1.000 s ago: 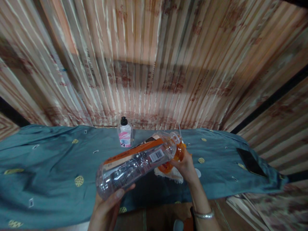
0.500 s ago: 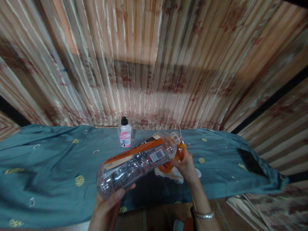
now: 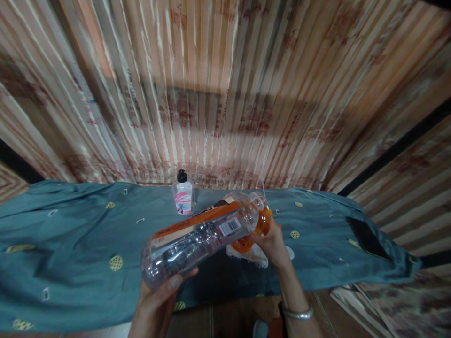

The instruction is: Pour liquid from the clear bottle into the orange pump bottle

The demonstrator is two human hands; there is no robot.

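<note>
A large clear plastic bottle [image 3: 200, 244] with an orange and cream label lies tilted across the middle, its open neck at the upper right. My left hand [image 3: 160, 293] is closed around its base from below. Behind the neck is a translucent orange container [image 3: 262, 225], with my right hand [image 3: 271, 241] closed around it. The bottle hides much of this container, so its full shape cannot be made out. The bottle's mouth overlaps the container's top; whether they touch is unclear. Beneath lies a white frayed cloth [image 3: 250, 256]. I cannot see any liquid flowing.
Behind the hands stands a white bottle [image 3: 183, 199] with a pink label and black cap. A dark phone [image 3: 368, 237] lies at the right. Near my right wrist is a white round piece [image 3: 290, 252]. A teal patterned cloth [image 3: 88, 234] covers the table before a pleated curtain [image 3: 218, 94].
</note>
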